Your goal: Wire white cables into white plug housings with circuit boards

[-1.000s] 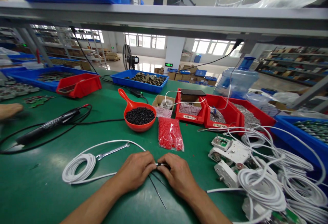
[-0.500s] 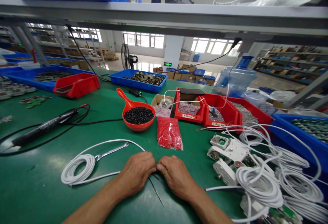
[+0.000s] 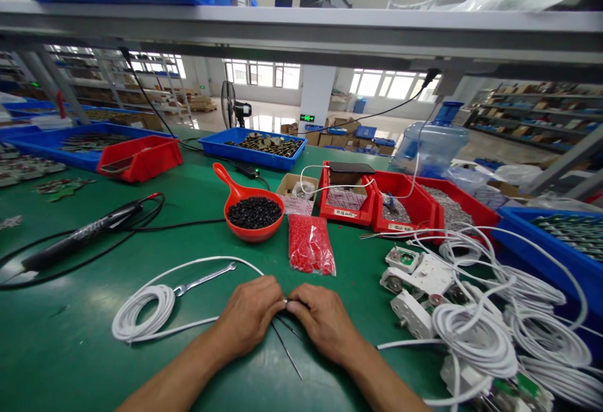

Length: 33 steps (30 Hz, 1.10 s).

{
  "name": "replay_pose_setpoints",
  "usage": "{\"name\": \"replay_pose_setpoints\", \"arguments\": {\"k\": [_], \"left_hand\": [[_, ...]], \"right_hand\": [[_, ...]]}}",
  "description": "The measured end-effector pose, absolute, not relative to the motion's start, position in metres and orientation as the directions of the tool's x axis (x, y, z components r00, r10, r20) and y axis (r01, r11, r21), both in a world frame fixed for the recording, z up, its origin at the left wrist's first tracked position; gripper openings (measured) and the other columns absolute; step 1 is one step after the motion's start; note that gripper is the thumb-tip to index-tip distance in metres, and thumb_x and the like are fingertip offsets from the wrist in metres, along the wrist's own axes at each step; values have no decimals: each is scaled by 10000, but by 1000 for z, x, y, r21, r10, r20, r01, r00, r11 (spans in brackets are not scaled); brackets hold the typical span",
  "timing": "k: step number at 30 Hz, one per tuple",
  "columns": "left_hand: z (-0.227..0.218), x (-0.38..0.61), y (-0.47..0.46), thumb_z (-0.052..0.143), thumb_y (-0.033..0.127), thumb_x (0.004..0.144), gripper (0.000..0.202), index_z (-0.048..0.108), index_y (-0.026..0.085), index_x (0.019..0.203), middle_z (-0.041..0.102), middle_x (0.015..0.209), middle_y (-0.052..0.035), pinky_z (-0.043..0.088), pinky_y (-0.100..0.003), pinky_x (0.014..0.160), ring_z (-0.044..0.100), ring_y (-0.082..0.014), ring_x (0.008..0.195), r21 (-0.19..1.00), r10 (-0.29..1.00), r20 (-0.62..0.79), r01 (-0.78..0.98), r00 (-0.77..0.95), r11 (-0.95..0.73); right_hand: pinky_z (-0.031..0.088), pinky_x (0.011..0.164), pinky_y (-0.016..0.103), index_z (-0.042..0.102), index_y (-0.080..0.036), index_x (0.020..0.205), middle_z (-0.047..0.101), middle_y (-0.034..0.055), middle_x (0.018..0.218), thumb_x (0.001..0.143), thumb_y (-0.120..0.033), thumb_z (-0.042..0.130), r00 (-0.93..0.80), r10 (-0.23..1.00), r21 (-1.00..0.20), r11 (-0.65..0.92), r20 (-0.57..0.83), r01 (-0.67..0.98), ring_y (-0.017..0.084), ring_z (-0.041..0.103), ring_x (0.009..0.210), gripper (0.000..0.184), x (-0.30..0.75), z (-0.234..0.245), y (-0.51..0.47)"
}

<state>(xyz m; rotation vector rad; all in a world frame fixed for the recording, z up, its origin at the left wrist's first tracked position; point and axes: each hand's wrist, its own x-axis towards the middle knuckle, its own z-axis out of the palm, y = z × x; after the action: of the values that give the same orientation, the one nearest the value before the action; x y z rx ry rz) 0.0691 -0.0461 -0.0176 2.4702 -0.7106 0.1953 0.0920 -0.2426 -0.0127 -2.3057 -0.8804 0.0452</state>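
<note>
Close together at the front middle of the bench, my two hands meet fingertip to fingertip. My left hand (image 3: 252, 314) is closed on a white cable (image 3: 207, 260), which runs back to a loose coil (image 3: 147, 313) on the left. Pinched at the same spot, my right hand (image 3: 323, 321) has its thumb and forefinger on the cable's end; a small white piece shows between the fingertips. Thin dark wires (image 3: 288, 353) stick out below the hands toward me. The fingers hide most of the joint. An open-ended wrench (image 3: 205, 279) lies beside the coil.
Ahead are an orange scoop (image 3: 257, 235) of black pieces and a bag of red pieces (image 3: 311, 245). Red bins (image 3: 405, 227) stand behind. Coiled white cables (image 3: 475, 343) and white housings (image 3: 431, 274) crowd the right. A black pen-shaped tool (image 3: 85, 236) lies left. A shelf (image 3: 301, 22) crosses overhead.
My fingertips have drawn slightly apart, and a small white piece now shows between them. My right hand's fingers have shifted a little. The coil and wires lie almost as before.
</note>
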Motion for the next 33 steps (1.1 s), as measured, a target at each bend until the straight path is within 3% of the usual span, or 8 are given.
{"name": "replay_pose_setpoints", "arguments": {"k": [4, 9, 14, 19, 22, 28, 30, 33], "left_hand": [[-18, 67, -47, 337, 268, 996, 296, 559, 159, 833, 535, 797, -33, 326, -271, 685, 474, -158, 770, 423, -500, 315, -591, 807, -687], [-17, 70, -47, 333, 273, 1001, 302, 562, 157, 842, 538, 805, -32, 353, -261, 699, 484, -148, 769, 460, -445, 284, -528, 849, -714], [-3, 66, -49, 432, 280, 966, 175, 578, 187, 990, 551, 931, -39, 365, -284, 764, 489, -166, 868, 450, -414, 299, -509, 860, -734], [9, 48, -61, 548, 299, 907, 100, 580, 226, 968, 546, 967, -26, 329, -314, 751, 469, -188, 887, 325, -608, 216, -643, 764, -693], [3, 42, -72, 561, 266, 903, 45, 579, 224, 903, 548, 957, -12, 329, -300, 732, 474, -180, 880, 269, -647, 175, -668, 742, -694], [-13, 45, -82, 438, 144, 916, 105, 539, 168, 899, 579, 957, -57, 365, -316, 779, 485, -192, 886, 141, -683, 388, -773, 619, -619], [-8, 45, -80, 390, 138, 926, 140, 525, 163, 902, 582, 914, -66, 369, -322, 763, 483, -192, 841, 184, -648, 436, -767, 624, -615], [7, 42, -76, 342, 160, 951, 169, 505, 168, 905, 575, 876, -62, 381, -305, 731, 486, -178, 810, 384, -536, 474, -711, 699, -589]], "right_hand": [[310, 656, 250, 563, -181, 720, 611, -25, 689, 990, -289, 444, 772, 623, -559, -599, 125, 573, 127, 552, 664, 315, 91, -8, -243], [365, 681, 218, 619, -204, 935, 660, -12, 851, 927, -266, 561, 818, 553, -719, -503, 159, 479, 136, 595, 783, 85, 91, -5, -243], [382, 692, 218, 636, -187, 834, 657, -5, 818, 929, -219, 545, 840, 507, -726, -503, 193, 470, 137, 592, 774, 135, 94, -11, -242], [386, 681, 214, 653, -190, 842, 675, -5, 817, 904, -182, 555, 866, 464, -724, -531, 187, 440, 137, 604, 764, 117, 95, -13, -238], [386, 680, 214, 663, -191, 834, 678, -9, 805, 885, -170, 565, 877, 442, -725, -540, 189, 428, 136, 608, 755, 112, 95, -13, -236], [385, 680, 216, 674, -194, 827, 689, -7, 810, 869, -174, 575, 877, 438, -728, -534, 197, 430, 142, 614, 759, 110, 97, -14, -237], [383, 673, 213, 678, -194, 822, 692, -7, 807, 863, -161, 571, 880, 433, -735, -530, 196, 424, 140, 616, 753, 120, 97, -15, -238], [378, 663, 205, 681, -197, 825, 694, -5, 820, 846, -140, 570, 880, 433, -739, -525, 195, 422, 139, 618, 758, 127, 96, -16, -240]]}}
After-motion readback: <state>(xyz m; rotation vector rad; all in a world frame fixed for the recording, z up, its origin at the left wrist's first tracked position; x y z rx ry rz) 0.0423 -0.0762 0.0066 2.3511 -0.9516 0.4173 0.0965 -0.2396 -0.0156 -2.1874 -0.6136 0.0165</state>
